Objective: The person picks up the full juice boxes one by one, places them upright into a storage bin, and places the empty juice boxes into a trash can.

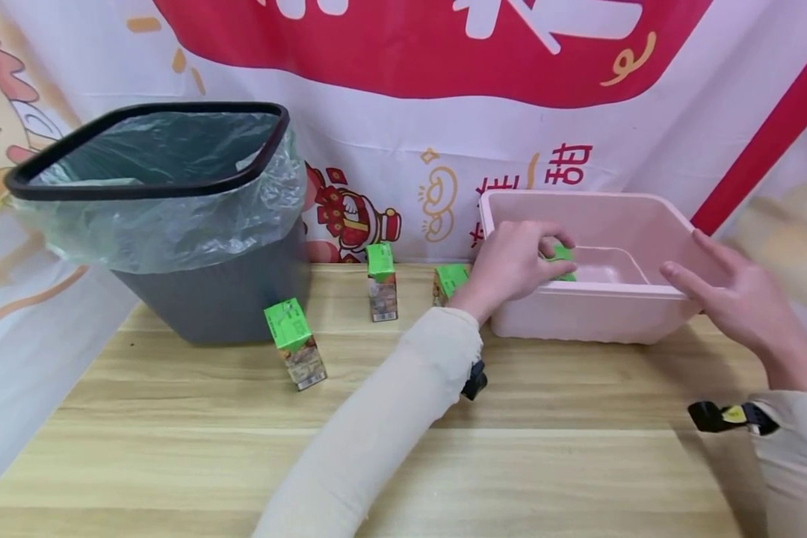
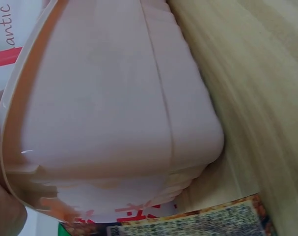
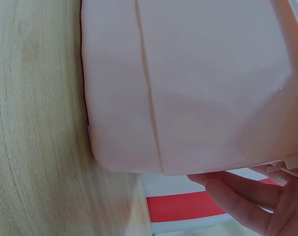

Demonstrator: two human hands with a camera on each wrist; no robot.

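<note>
My left hand (image 1: 516, 258) reaches over the left front rim of a pink plastic bin (image 1: 592, 314). Between its thumb and fingers it pinches a green-topped drink carton (image 1: 562, 263) inside the bin, most of it hidden by the hand and front wall. At the bin's right front corner, my right hand (image 1: 746, 299) grips the rim. Its thumb comes over the edge, while the fingers (image 3: 242, 199) lie along the outer end wall. Just left of the bin a similar carton (image 1: 452, 279) stands partly behind my left wrist.
Two more drink cartons, a middle carton (image 1: 382, 282) and a nearer carton (image 1: 295, 344), stand on the wooden table (image 1: 545, 478). A grey trash can (image 1: 222, 299) with a clear liner and black rim ring stands at the left. A printed cloth (image 1: 390, 127) hangs behind.
</note>
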